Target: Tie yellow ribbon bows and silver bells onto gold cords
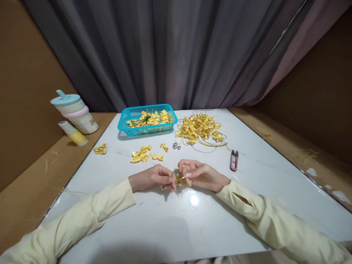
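My left hand (155, 177) and my right hand (205, 176) meet above the white table, fingertips close together. Between them is a small yellow ribbon bow (179, 180), partly covered by the fingers. The left thumb and fingers pinch its near side. A short piece of gold cord (182, 178) is pinched by my right thumb and forefinger. Just beyond the hands lie loose yellow bows (141, 155) and a few silver bells (176, 146). Farther right is a pile of bows with bells and gold cords (199, 126).
A blue basket (148, 129) of yellow bows stands at the back. Pink-handled thread snips (234, 161) lie to the right. More bows (100, 149) sit at the left edge, near a tumbler (79, 113) and a yellow-white tube (73, 134). A grey curtain (165, 51) hangs behind.
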### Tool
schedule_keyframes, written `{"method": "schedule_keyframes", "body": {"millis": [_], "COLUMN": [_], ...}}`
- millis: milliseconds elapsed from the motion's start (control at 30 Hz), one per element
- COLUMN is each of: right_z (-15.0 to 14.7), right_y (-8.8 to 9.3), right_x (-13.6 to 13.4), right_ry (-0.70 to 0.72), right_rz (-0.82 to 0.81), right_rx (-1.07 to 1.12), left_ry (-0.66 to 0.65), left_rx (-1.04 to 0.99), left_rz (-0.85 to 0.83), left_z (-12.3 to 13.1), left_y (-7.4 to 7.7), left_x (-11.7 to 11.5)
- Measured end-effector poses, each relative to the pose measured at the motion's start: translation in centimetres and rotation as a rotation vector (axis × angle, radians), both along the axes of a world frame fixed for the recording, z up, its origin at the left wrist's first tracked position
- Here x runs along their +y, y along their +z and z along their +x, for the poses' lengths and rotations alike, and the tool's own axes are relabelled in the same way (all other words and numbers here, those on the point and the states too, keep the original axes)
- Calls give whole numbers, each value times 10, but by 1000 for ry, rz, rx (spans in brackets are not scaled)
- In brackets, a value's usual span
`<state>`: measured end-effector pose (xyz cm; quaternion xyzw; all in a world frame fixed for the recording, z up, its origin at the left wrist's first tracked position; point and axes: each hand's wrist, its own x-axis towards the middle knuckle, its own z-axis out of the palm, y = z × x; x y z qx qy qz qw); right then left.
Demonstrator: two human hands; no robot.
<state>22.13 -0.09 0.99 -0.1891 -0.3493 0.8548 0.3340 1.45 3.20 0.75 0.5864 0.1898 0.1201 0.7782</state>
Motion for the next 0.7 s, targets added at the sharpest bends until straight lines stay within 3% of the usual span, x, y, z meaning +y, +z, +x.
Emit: {"method": "schedule_keyframes", "body": {"millis": [233, 700], "right_z": [-3, -5], "right_y": [0, 2], "right_x": [-2, -4], "right_ry": [1, 10], "right_rz": [17, 18], "right_rx": [-6, -18], "left_ry": [-69, -73], "left_rx": [2, 78], "left_rz": [82, 102], "left_z": [-1, -1], "left_y": [0, 3], "left_x": [0, 0]}}
